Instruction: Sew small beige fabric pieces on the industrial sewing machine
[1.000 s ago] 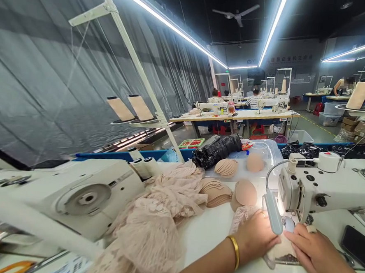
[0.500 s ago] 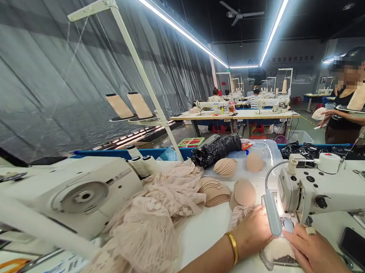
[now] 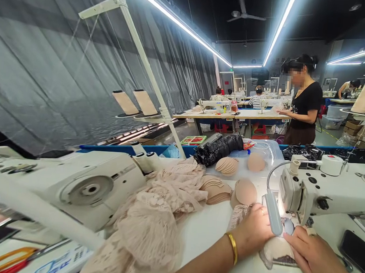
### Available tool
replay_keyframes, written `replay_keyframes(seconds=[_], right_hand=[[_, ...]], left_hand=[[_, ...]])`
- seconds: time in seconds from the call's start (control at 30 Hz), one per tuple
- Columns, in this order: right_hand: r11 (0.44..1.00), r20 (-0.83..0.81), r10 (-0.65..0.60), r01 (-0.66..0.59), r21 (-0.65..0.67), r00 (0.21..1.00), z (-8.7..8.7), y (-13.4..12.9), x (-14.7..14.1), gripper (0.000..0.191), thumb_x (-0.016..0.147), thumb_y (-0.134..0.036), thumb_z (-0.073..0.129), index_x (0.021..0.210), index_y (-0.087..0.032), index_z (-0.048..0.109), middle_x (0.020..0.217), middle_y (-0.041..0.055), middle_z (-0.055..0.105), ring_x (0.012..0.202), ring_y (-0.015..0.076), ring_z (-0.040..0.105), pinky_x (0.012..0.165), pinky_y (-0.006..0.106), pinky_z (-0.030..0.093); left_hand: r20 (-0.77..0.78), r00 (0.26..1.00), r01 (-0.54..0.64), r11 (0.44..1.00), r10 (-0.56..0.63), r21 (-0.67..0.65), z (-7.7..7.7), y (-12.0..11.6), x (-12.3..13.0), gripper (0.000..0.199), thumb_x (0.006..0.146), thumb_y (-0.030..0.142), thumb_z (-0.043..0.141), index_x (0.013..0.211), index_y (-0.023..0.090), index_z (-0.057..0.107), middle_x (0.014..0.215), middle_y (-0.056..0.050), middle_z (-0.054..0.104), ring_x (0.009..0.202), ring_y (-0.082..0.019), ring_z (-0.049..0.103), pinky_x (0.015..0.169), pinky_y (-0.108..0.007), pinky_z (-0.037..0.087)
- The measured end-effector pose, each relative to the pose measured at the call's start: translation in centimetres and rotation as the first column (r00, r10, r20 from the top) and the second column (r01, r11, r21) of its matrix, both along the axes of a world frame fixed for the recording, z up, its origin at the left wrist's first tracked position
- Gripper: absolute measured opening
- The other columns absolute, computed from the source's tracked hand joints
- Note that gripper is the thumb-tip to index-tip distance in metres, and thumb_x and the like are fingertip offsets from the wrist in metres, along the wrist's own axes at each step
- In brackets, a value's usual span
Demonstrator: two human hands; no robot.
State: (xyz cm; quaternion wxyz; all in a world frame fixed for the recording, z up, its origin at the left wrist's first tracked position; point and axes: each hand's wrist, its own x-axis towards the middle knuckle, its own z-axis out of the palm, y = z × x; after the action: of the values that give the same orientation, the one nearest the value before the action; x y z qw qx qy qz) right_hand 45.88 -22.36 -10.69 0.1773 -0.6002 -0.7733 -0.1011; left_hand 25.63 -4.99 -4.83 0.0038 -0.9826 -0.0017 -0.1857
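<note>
Tight at the needle, open on the near tabletop

The sewing machine (image 3: 321, 194) head and its lamp arm (image 3: 272, 212) overhang the piece, blocking from above and the right. 2 stacks of foam cups (image 3: 228, 191) and a lace heap (image 3: 159, 217) wall off the left; bare table (image 3: 207, 228) lies between.

Pale beige floral-patterned lace fabric heap (image 3: 153, 217); tan moulded foam cups (image 3: 227, 165); white metal sewing machine (image 3: 321, 192); crinkled black plastic bag (image 3: 219, 148); gold bangle (image 3: 233, 247); orange-handled scissors (image 3: 4, 259); black phone (image 3: 356, 252).
</note>
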Motion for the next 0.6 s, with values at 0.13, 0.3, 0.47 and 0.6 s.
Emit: replay_keyframes(seconds=[0.13, 0.3, 0.47, 0.6], right_hand=[[1.000, -0.073, -0.010, 0.010, -0.002, 0.997, -0.1, 0.2, -0.1, 0.041, 0.107, -0.014, 0.044, 0.141, -0.025, 0.065, 0.115, 0.0103, 0.074, 0.081, 0.0236, 0.073, 0.066, 0.035, 0.058], [0.998, -0.292, -0.028, 0.011, -0.058, 0.956, -0.2, 0.3, 0.2, 0.037, 0.109, -0.022, 0.046, 0.136, -0.031, 0.070, 0.119, 0.0095, 0.075, 0.092, 0.0282, 0.072, 0.076, 0.040, 0.057], [0.997, -0.496, -0.063, 0.027, -0.079, 0.866, 0.6, 0.0, -0.4, 0.033, 0.109, -0.035, 0.046, 0.116, -0.031, 0.078, 0.101, 0.0083, 0.075, 0.091, 0.0301, 0.067, 0.081, 0.044, 0.053], [0.986, -0.718, -0.153, 0.061, -0.152, 0.679, 1.7, -0.2, -3.4, 0.038, 0.113, -0.050, 0.043, 0.124, -0.029, 0.072, 0.085, 0.0030, 0.072, 0.074, 0.0228, 0.066, 0.068, 0.035, 0.052]], left_hand=[[-0.026, 0.998, -0.055, 0.998, 0.054, -0.040, 0.3, 0.2, 0.1, 0.021, 0.100, 0.013, 0.064, 0.080, 0.019, 0.061, 0.086, 0.001, 0.069, 0.087, -0.019, 0.056, 0.089, -0.039, 0.031], [-0.056, 0.994, -0.096, 0.992, 0.091, -0.086, 0.1, 0.2, 0.1, 0.014, 0.098, 0.018, 0.065, 0.083, 0.020, 0.064, 0.095, -0.005, 0.072, 0.097, -0.023, 0.059, 0.092, -0.039, 0.033], [-0.078, 0.986, -0.157, 0.976, 0.146, -0.154, -0.1, 0.4, 0.4, 0.014, 0.086, 0.006, 0.064, 0.087, 0.019, 0.060, 0.093, -0.007, 0.070, 0.085, -0.023, 0.060, 0.083, -0.039, 0.037], [-0.060, 0.990, -0.137, 0.962, 0.126, -0.238, 0.7, -1.7, -2.2, 0.026, 0.089, 0.003, 0.057, 0.108, 0.019, 0.065, 0.105, -0.009, 0.074, 0.092, -0.024, 0.066, 0.087, -0.037, 0.045]])
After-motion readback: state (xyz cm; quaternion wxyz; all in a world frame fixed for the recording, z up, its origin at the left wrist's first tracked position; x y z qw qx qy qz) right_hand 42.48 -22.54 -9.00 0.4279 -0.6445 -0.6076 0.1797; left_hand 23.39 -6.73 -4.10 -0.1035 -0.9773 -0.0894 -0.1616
